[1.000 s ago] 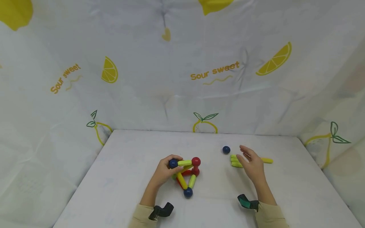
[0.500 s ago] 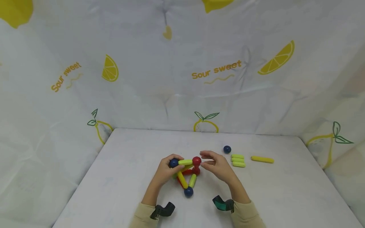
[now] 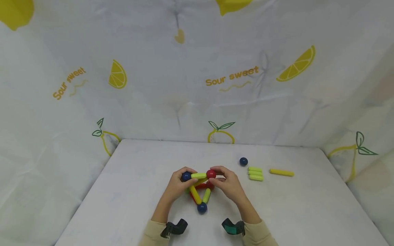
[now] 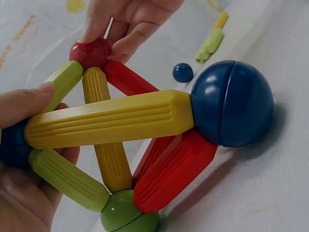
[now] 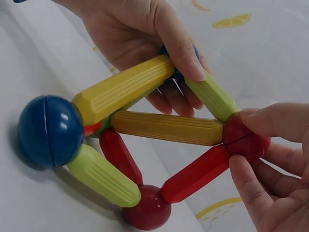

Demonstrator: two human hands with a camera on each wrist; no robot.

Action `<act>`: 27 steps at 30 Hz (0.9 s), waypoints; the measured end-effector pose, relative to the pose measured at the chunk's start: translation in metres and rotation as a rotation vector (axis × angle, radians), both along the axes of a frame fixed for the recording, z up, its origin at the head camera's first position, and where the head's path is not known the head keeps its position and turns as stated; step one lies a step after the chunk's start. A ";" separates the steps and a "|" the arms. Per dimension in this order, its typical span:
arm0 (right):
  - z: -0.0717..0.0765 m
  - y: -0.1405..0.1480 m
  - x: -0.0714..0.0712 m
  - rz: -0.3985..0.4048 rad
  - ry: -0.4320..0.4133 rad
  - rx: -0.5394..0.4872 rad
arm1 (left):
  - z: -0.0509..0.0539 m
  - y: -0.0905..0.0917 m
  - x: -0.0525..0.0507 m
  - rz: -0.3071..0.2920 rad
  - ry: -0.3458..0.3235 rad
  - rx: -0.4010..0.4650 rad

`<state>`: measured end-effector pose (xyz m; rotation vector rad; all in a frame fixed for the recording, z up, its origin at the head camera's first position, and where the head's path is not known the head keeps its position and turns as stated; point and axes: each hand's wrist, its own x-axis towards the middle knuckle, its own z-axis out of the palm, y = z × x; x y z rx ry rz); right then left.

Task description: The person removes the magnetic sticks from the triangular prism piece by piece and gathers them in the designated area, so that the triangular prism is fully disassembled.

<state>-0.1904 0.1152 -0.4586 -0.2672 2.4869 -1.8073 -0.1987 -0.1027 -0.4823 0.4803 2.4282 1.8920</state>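
A frame of magnetic rods and balls stands on the table in front of me. At its upper left corner my left hand [image 3: 180, 182] grips a blue ball [image 3: 186, 176], its thumb by the light green rod [image 5: 211, 94]. My right hand [image 3: 229, 182] pinches the upper red ball [image 5: 246, 137] between thumb and fingers. A yellow rod [image 4: 111, 118] slopes down to the lower blue ball [image 4: 234, 104]. Below are a second red ball [image 5: 147, 208], red rods [image 5: 195, 174] and a green ball [image 4: 128, 212], partly cut off in the left wrist view.
Right of the frame, a loose blue ball [image 3: 243, 161] lies on the white table [image 3: 311, 205]. Several short light green rods [image 3: 255, 173] are lined up near it, with a longer yellow rod [image 3: 281, 172] farther right. A lemon-print cloth [image 3: 160, 112] hangs behind.
My right hand has come left from above the loose green rods to the frame and now grips its upper red ball. The left hand keeps its hold, and the frame stays in place.
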 end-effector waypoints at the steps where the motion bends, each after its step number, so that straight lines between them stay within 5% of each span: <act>1: -0.001 0.000 0.000 -0.007 -0.006 -0.006 | 0.000 0.000 0.000 0.001 -0.005 0.001; 14: -0.004 0.004 -0.004 -0.009 -0.067 -0.085 | -0.002 0.000 -0.002 -0.020 0.001 0.002; 23: -0.008 0.004 -0.004 0.017 -0.010 -0.107 | 0.018 0.003 0.006 -0.034 -0.041 -0.037; 27: -0.010 0.004 -0.005 0.010 -0.039 -0.127 | 0.014 0.003 0.005 -0.034 -0.046 -0.032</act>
